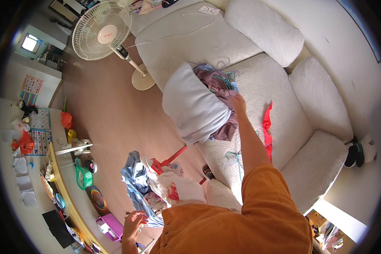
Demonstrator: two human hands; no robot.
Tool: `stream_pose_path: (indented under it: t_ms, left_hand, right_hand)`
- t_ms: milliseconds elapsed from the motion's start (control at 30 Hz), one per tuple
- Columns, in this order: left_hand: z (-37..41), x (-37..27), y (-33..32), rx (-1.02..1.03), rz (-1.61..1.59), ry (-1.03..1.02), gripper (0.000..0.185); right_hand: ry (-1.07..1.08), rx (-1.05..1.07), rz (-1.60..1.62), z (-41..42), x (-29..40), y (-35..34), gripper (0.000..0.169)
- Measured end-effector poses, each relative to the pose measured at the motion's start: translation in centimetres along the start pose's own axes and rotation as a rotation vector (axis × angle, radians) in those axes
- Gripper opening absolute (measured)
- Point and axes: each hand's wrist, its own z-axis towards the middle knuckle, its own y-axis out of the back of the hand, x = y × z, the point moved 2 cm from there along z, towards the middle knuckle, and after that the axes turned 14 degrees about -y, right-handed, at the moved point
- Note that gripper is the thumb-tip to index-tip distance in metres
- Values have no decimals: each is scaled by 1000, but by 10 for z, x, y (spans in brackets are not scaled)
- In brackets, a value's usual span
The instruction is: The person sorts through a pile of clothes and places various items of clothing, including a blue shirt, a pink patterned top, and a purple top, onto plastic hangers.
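A heap of clothes on hangers lies on the light quilted sofa cover (pixel 279 92), with a pale grey garment (pixel 193 104) on its floor side and a brownish-purple garment (pixel 222 95) beside it. At the heap's right edge, my right hand (pixel 239 104) touches the purple cloth near the hangers; its fingertips are partly hidden, so its hold is unclear. My left hand (pixel 135 222) hangs low at the left with bent fingers and nothing seen in it. Just above it are blue garments (pixel 135 177) and a white garment with a red print (pixel 181 189).
A standing fan (pixel 106 33) is beside the sofa, its pale cord crossing the seat. Red cloth (pixel 267 128) lies on the cover. A red bar (pixel 174 154) projects by the garments. A green basket (pixel 83 177) and a purple box (pixel 111 226) are at the left.
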Motion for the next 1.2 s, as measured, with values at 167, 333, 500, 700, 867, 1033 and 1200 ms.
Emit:
stream_pose_path:
  t_ms: [167, 333, 500, 700, 867, 1033, 1200]
  left_hand:
    - [2, 24, -14, -8, -52, 82, 23]
    - [12, 41, -30, 68, -38, 132, 28]
    - [19, 57, -56, 106, -37, 180, 23]
    - [12, 98, -79, 134, -94, 345, 13]
    - [-6, 136, -95, 114, -120, 382, 15]
    - [-26, 162, -104, 90, -156, 391, 22]
    - [-45, 181, -105, 92, -15, 387, 24]
  right_hand:
    - [-68, -107, -791, -13, -127, 113, 45]
    - [-374, -17, -835, -108, -277, 213, 27]
    - [-625, 90, -1090, -196, -352, 279, 16]
    - [-303, 138, -1059, -201, -380, 265, 20]
    - [-164, 166, -886, -188, -363, 200, 25]
    - [-125, 192, -1114, -178, -386, 170, 50]
    - [-45, 258, -1443, -162, -368, 181, 15]
